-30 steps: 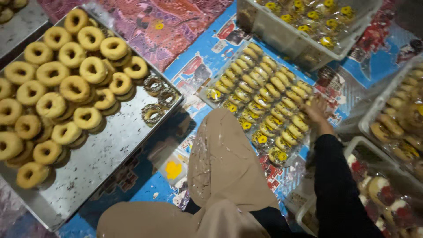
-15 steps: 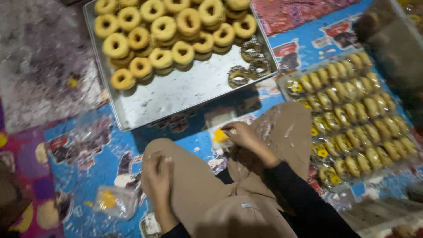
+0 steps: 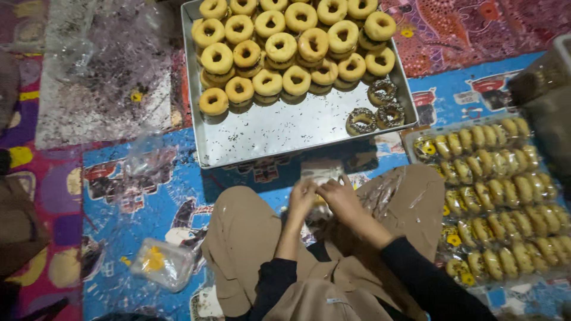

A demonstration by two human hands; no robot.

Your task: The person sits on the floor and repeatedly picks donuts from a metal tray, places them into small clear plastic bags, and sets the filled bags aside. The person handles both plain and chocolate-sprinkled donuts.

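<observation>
so both your hands [image 3: 324,196] met over a small clear bag [image 3: 321,172] between your knees, fingers pinched on it. tray [image 3: 267,134] was about half plain donuts [image 3: 279,47], three sprinkled ones [image 3: 375,110] at its edge. bagged rows [image 3: 499,190] lay right; looked partway done.

A small clear plastic bag [image 3: 322,173] is pinched at its lower edge between both hands, the left hand [image 3: 303,196] and the right hand [image 3: 339,195] meeting fingertip to fingertip. The bag stands up from the fingers, thin, crinkled and see-through, just below the near edge of the metal tray [image 3: 279,134], above the lap.
</observation>
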